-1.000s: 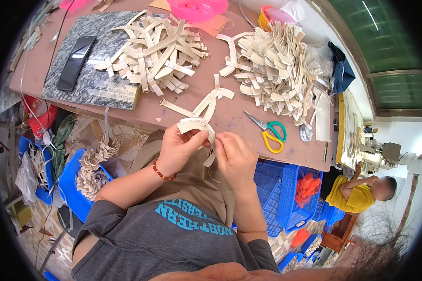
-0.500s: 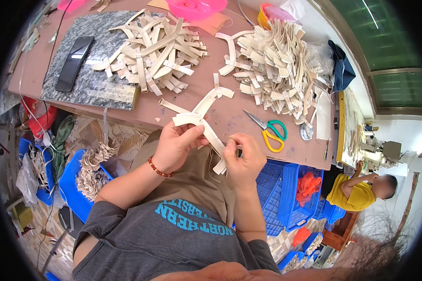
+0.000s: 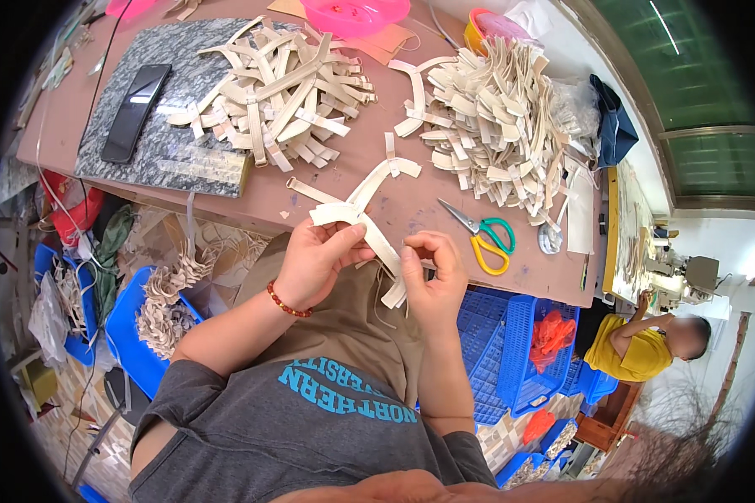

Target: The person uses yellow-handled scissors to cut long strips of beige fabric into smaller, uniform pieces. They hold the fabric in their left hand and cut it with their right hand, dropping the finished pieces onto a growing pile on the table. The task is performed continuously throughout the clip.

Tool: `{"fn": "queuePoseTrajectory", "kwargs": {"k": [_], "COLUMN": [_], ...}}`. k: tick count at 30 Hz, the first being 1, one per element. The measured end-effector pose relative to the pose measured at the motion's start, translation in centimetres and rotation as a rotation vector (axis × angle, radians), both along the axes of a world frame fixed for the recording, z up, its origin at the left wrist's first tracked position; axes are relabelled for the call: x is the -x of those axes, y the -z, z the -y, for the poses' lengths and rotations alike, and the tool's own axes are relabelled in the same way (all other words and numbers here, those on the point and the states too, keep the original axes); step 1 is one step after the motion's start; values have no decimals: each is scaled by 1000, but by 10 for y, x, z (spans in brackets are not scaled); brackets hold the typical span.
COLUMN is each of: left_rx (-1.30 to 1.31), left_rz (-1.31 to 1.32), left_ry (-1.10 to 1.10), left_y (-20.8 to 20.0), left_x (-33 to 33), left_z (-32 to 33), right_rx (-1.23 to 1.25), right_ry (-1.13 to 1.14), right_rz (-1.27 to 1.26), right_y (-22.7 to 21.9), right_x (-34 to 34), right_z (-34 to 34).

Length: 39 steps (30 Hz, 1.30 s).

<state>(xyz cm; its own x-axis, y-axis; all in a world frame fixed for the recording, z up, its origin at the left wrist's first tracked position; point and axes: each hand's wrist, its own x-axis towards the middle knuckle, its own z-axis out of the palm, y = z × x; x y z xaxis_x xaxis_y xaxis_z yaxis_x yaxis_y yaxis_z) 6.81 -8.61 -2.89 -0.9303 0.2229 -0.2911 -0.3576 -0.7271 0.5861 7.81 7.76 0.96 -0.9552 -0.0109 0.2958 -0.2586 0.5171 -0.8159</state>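
1. Left hand [image 3: 317,258]: thumb on top, fingers beneath, pinching a cream strap piece [image 3: 362,199] at its curved band.
2. Right hand [image 3: 434,272]: at 5 o'clock from the strap piece, fingers curled, thumb and forefinger nearly meeting just beside the lower tail. Cannot tell whether they grip the edge or a thread.
3. Strap piece: branched; upper arms over the table [image 3: 554,267] at 12 to 1 o'clock, a thin looped arm at 10, tail at 5, above the lap.
4. Handling, judged by eye: light, bendy but shape-keeping, not slippery, hardly fragile. Best held flat at the band near the join; tail tip for tension.
5. Pose: forearms rise from 7 and 5 o'clock, elbows bent, wrists low before the table edge.
6. Around: strap heaps at 11 [image 3: 289,92] and 2 o'clock [image 3: 491,126]; scissors [image 3: 487,246] between 3 and 4.
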Motion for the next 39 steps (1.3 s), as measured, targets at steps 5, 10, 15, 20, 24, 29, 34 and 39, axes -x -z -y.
{"fn": "queuePoseTrajectory", "kwargs": {"k": [5,10,15,20,24,29,34,39], "left_rx": [109,219,128,114,128,112,110,91], "left_rz": [-93,-218,-125,-60,-78,-79,-75,-50], "left_ry": [-29,-54,-22,-23,-30,-23,-25,-35], "left_y": [-1,-1,3,5,10,10,15,13], "left_x": [-3,-8,-3,0,0,1,1,1], "left_z": [-1,-7,-4,-1,-2,-3,-3,-4], "right_rx": [-128,-221,339,525,455,434,442,434], "right_ry": [-72,-81,11,-104,-176,-169,-161,-160], "right_rz": [-100,-103,240,541,636,617,622,617], "right_y": [-4,10,23,19,21,26,26,31], "right_x": [2,6,9,1,-4,-5,-5,-5], "right_z": [8,9,1,-6,-6,-6,-4,-5]}}
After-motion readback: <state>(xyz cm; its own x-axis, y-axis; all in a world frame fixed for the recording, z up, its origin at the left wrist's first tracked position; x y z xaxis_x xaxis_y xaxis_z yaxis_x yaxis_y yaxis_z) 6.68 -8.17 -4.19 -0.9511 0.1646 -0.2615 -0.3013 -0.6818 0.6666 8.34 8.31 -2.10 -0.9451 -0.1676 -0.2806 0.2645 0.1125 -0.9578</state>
